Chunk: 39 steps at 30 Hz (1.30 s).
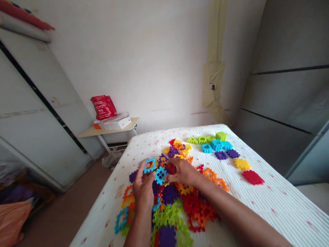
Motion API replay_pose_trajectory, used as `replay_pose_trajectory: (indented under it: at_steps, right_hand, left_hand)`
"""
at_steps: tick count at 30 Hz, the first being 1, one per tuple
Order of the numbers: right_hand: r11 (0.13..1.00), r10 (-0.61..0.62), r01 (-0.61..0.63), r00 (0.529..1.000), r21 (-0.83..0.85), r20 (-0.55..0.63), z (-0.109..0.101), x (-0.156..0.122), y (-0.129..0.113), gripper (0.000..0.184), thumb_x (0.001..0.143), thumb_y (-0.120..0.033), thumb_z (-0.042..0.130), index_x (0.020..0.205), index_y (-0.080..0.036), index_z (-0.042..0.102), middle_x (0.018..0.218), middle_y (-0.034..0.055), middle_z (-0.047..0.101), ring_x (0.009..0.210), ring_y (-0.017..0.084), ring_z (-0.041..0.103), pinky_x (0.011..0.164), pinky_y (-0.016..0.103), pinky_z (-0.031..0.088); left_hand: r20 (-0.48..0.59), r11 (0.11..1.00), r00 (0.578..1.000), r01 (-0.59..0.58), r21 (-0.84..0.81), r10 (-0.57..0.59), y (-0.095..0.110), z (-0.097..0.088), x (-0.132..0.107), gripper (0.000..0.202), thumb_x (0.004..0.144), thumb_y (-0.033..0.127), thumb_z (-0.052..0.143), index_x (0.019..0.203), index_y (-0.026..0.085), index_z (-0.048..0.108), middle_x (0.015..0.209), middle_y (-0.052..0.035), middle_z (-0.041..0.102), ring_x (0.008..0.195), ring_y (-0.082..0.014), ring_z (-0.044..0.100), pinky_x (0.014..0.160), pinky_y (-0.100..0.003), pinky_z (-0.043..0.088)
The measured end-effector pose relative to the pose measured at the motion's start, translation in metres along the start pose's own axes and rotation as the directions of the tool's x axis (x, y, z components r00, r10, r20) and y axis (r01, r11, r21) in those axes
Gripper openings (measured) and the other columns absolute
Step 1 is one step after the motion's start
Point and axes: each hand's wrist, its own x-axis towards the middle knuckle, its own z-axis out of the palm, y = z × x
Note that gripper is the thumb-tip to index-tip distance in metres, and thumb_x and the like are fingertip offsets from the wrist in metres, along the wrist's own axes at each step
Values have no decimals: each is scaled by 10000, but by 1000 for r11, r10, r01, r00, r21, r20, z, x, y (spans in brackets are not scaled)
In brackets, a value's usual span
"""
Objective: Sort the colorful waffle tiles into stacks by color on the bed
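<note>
The left hand (144,187) pinches a cyan frame (149,165), a hollow plastic square with notched edges. The right hand (183,171) holds a cyan grid block (160,175) just beside it; the hands are close but apart. Both are above a heap of notched blocks (170,193) on a ribbed white mattress (272,202), which lies bare toward its right edge.

White plaster wall (133,61) behind a small table (102,132).
</note>
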Motion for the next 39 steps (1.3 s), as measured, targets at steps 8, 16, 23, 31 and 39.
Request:
replay_pose_trajectory:
  at_steps: [8, 16, 23, 31, 39]
  right_hand:
    - [961, 39, -49, 998, -272, -45, 28, -8, -26, 536, 695, -425, 660, 1130, -141, 530, 1023, 117, 593, 895, 244, 581, 729, 327, 473]
    - [947, -274, 279, 960, -160, 50, 7, -4, -10, 474, 749, -202, 617, 1212, -201, 511, 1106, 81, 583, 1036, 194, 532, 866, 290, 443]
    - [930, -351, 352, 936, -109, 27, 9, -2, -4, 471, 777, -44, 484, 1219, -197, 538, 1107, 84, 607, 1032, 167, 541, 880, 266, 431]
    - [937, -347, 344, 937, 66, 33, 16, 1, 1, 439, 725, 43, 441, 1044, -195, 627, 988, 44, 654, 977, 141, 581, 862, 244, 437]
    - [877, -251, 238, 968, 418, -25, 25, 2, 4, 482, 622, 62, 421, 946, -192, 672, 956, 2, 670, 879, 117, 609, 817, 232, 459]
  left_hand:
    - [-69, 999, 997, -42, -12, 41, -8, 3, -5, 707, 584, 234, 787, 1248, 255, 545, 1062, -23, 639, 858, -116, 598, 824, -263, 453]
    - [42, 986, 995, 84, 143, -91, -10, -10, 0, 600, 565, 354, 784, 1112, 163, 629, 655, 15, 625, 570, -93, 536, 579, -217, 441]
    - [134, 975, 972, 176, 136, -194, -9, -9, -2, 431, 510, 339, 806, 838, 153, 599, 544, 38, 575, 484, -87, 492, 485, -203, 395]
    - [50, 993, 993, 108, 40, -110, -7, -5, -2, 364, 506, 271, 784, 763, 159, 551, 706, -2, 646, 606, -110, 574, 554, -211, 442]
    - [70, 985, 997, 7, 170, -19, -14, -11, -1, 328, 627, 308, 732, 846, 167, 533, 726, 17, 615, 635, -107, 572, 615, -230, 458]
